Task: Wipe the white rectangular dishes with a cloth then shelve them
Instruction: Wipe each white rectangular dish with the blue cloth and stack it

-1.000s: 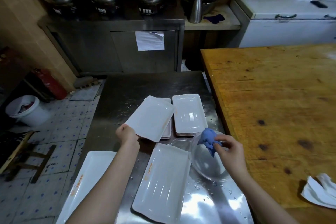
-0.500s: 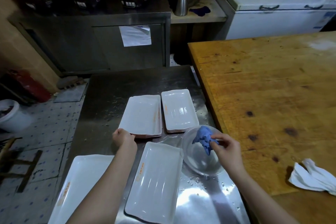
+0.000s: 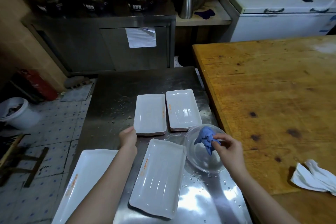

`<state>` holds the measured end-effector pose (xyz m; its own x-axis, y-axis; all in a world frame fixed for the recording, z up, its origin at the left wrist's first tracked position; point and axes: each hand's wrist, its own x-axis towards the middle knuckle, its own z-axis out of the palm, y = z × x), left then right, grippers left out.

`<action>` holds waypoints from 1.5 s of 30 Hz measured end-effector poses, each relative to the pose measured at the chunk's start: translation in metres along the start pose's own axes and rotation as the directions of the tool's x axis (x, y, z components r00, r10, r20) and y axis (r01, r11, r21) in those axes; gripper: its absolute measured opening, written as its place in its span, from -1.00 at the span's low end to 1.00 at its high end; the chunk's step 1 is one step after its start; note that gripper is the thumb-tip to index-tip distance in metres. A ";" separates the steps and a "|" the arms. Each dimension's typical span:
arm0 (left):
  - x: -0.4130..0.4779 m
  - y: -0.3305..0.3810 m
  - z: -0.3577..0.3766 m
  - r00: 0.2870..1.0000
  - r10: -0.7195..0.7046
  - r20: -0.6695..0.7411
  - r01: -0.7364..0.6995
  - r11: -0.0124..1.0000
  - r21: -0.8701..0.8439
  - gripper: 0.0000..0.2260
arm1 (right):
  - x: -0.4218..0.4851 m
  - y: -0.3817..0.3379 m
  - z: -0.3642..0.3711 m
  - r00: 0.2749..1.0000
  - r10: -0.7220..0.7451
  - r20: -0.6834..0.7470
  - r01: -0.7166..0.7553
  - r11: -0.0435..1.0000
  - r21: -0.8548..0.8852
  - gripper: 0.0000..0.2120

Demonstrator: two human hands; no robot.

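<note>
Two stacks of white rectangular dishes sit side by side on the steel desk point(image 3: 127, 85): left stack point(image 3: 150, 112), right stack point(image 3: 182, 110), close beside each other. Nearer me a single dish point(image 3: 158, 178) lies flat, and a larger dish point(image 3: 87, 183) pokes past the desk's left edge. Left hand point(image 3: 128, 137) is at the left stack's near-left corner, fingers curled, thumb by the rim (gripping or only touching, cannot tell). Right hand point(image 3: 230, 148) pinches a crumpled blue cloth point(image 3: 206, 137) over a clear bowl point(image 3: 205, 162), just right of the single dish. Water drops lie on the steel near it. A wooden desk point(image 3: 272, 87) runs alongside, with a white rag point(image 3: 314, 178) on it.
</note>
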<state>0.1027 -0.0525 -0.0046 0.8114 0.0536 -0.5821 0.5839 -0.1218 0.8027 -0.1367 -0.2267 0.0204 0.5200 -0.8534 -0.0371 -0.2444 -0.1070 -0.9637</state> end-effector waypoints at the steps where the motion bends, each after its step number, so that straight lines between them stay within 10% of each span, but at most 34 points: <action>1: -0.004 0.002 0.000 1.000 0.021 0.017 -0.021 1.000 0.008 -0.76 | 0.000 -0.001 0.000 1.000 0.003 0.001 -0.003 1.000 -0.001 -0.75; 12: -0.043 0.015 0.039 0.931 -0.010 0.365 -0.092 0.961 0.260 -0.75 | 0.003 -0.005 -0.003 0.998 0.069 0.015 -0.070 0.994 0.088 -0.83; 20: -0.095 0.018 0.079 0.692 -0.099 0.715 -0.222 0.913 0.342 -0.88 | 0.013 -0.014 0.000 0.994 0.107 0.035 -0.111 0.984 0.141 -0.83; 38: -0.108 0.015 0.067 0.584 -0.004 0.812 -0.311 0.922 0.228 -0.89 | 0.015 -0.025 0.009 0.980 0.107 0.169 -0.153 0.944 0.293 -0.97; 45: -0.106 0.011 0.061 0.583 0.025 0.812 -0.323 0.924 0.203 -0.84 | 0.015 -0.027 0.012 0.958 0.158 0.238 -0.208 0.957 0.203 -0.57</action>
<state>0.0218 -0.1204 0.0577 0.4654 -0.7765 -0.4247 0.2720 -0.3311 0.9035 -0.1124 -0.2300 0.0426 0.6544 -0.7134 -0.2507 -0.1761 0.1787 -0.9680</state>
